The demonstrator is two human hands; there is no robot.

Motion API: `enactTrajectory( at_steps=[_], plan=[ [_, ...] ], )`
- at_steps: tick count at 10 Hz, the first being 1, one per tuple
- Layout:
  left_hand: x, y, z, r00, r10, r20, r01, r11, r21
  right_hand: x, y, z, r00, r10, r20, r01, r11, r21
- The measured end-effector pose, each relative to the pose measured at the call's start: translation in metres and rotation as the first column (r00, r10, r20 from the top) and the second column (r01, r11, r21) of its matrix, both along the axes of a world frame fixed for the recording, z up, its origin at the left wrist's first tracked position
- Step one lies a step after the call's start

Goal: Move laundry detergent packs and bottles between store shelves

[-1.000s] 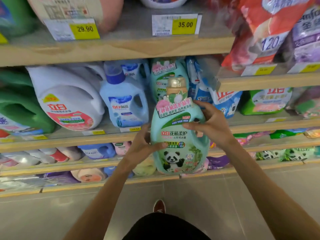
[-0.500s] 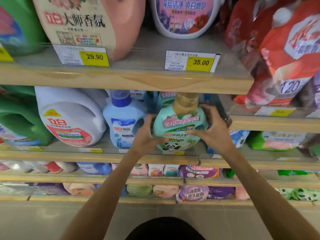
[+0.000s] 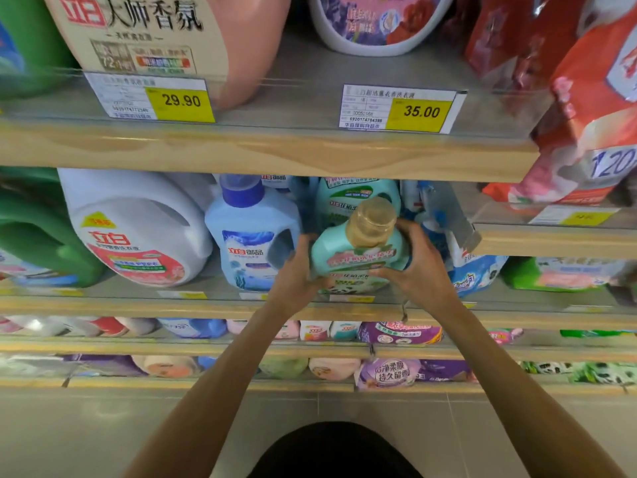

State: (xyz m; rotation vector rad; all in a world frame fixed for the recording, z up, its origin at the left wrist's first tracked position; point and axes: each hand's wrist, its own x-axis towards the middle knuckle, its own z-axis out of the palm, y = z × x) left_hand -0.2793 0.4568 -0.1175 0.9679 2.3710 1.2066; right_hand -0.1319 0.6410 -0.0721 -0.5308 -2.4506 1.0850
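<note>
- In the middle of the frame we see a mint green bottle (image 3: 358, 262) with a gold cap (image 3: 372, 220). It tips toward us at the front of the middle shelf (image 3: 138, 307). We cannot tell if its bottom touches the shelf.
- The left hand (image 3: 296, 274) holds the bottle's left side, with its fingers curled round it.
- The right hand (image 3: 418, 267) holds the right side. Its fingers (image 3: 382, 272) wrap over the label.
- Another green bottle (image 3: 355, 198) stands just behind.
- A blue bottle (image 3: 251, 243) stands just beside the left hand, and a big white jug (image 3: 138, 229) is further left.
- On the shelf above, a price tag (image 3: 400, 110) says 35.00.
</note>
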Motion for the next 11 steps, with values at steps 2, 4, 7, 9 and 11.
enactTrajectory(
  at_steps=[2, 4, 7, 9, 11],
  plan=[
    [0.016, 0.005, -0.005, 0.996, 0.089, -0.025, -0.087, 0.994, 0.072, -0.006, -0.003, -0.007, 0.999, -0.045, -0.001, 0.045, 0.999, -0.005],
    [0.023, -0.006, -0.013, 0.995, 0.089, 0.034, -0.091, 0.994, 0.061, -0.016, -0.012, -0.017, 0.992, -0.123, 0.005, 0.123, 0.992, 0.038],
    [0.018, -0.019, -0.007, 0.989, -0.022, 0.144, 0.017, 0.999, 0.035, -0.012, -0.018, -0.011, 0.985, -0.137, 0.102, 0.129, 0.988, 0.083],
    [0.017, -0.029, 0.019, 0.994, -0.067, 0.085, 0.071, 0.996, -0.049, 0.002, -0.024, 0.001, 0.965, -0.132, 0.227, 0.091, 0.979, 0.184],
    [0.027, -0.044, 0.043, 0.981, -0.167, -0.1, 0.147, 0.972, -0.181, 0.021, -0.042, 0.014, 0.833, -0.196, 0.518, -0.009, 0.931, 0.366]
  ],
)
